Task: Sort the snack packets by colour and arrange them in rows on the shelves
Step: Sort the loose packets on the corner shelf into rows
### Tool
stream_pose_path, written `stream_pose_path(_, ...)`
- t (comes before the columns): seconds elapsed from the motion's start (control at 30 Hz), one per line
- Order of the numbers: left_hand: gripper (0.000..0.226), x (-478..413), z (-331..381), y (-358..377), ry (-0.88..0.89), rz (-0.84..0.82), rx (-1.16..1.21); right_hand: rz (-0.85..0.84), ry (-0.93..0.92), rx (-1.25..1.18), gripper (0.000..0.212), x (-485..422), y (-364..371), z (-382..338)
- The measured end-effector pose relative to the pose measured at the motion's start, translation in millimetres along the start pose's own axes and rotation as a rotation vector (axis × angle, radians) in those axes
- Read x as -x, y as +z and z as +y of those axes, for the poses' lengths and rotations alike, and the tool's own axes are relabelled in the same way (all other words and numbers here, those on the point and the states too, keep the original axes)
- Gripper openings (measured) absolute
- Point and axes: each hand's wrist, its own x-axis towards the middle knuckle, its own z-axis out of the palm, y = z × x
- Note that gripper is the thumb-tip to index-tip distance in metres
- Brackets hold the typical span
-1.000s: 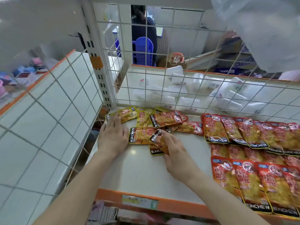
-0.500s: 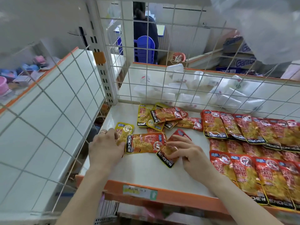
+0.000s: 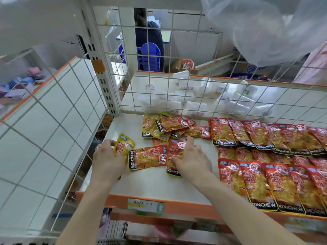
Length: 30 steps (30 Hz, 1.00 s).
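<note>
On the white shelf (image 3: 154, 184), my left hand (image 3: 108, 160) holds a yellow snack packet (image 3: 123, 145) near the shelf's left edge. An orange packet (image 3: 147, 157) lies sideways between my hands. My right hand (image 3: 190, 157) rests with curled fingers on a red packet (image 3: 177, 151) and grips it. Behind them lies a loose heap of mixed yellow and red packets (image 3: 169, 128). Rows of red packets (image 3: 276, 156) overlap across the shelf's right half.
A white wire grid (image 3: 177, 96) closes the shelf's back and a tilted wire panel (image 3: 53, 121) its left side. White plastic containers (image 3: 194, 98) lie beyond the grid. The orange front lip (image 3: 185, 208) carries a label. A clear plastic bag (image 3: 265, 29) hangs at top right.
Both hands pulled packets out of the heap toward the front of the shelf. My left hand drew the yellow packet leftward; my right hand slid onto a red packet.
</note>
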Motion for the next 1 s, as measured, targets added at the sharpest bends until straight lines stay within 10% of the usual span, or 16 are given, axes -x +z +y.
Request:
stream_pose_path(0.27, 0.023, 28.4, 20.5, -8.4, 0.063, 0.077, 0.359, -0.082, 0.029, -0.570, 0.017, -0.6, -13.5, 17.1)
stream_pose_path(1.0, 0.022, 149.9, 187.0, 131.3, -0.125, -0.271, 0.803, -0.016, -0.005, -0.940, 0.025, 30.7, -139.5, 230.0)
